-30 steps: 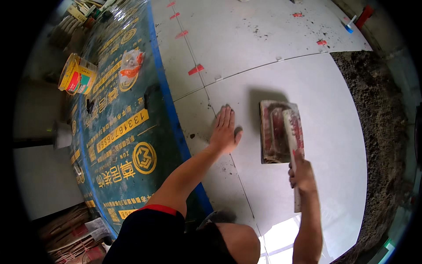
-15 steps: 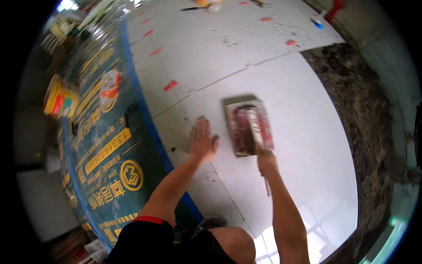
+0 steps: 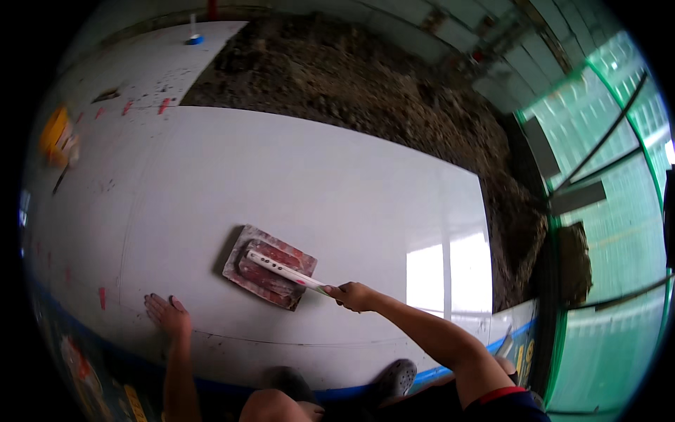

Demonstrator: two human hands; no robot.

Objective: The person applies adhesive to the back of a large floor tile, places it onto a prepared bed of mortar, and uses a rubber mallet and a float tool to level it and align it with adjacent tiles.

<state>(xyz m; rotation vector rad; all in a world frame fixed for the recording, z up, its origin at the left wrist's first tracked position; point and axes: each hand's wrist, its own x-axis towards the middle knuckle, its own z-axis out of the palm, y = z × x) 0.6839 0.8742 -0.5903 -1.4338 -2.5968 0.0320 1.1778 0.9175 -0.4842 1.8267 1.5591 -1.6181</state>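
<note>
Head view is looking down on a person kneeling at the near edge of a large, glossy white floor tile, and everything here is placed against that tile. Nearest, at its near edge, a grey perforated clog shoe and a bare knee are showing beside a blue strip of printed sheeting.

Just past that edge, the left hand is lying flat on the tile, fingers spread wide and holding nothing.

A little farther onto the tile, the right hand is curling tightly around the near end of a long white perforated tool handle. The handle is slanting away to the left and resting across a rectangular red-brown rubbing block smeared with mortar, which is sitting flat on the tile near its near edge.

Beyond the far edge of the tile, a bed of dark, crumbly mortar is stretching away and wrapping round the tile's right side. Left of the tile, small red tile spacers are sticking up along the joints of neighbouring tiles, and a blurred yellow object is lying there. Farthest off, a small blue roll is standing on a distant tile.
</note>
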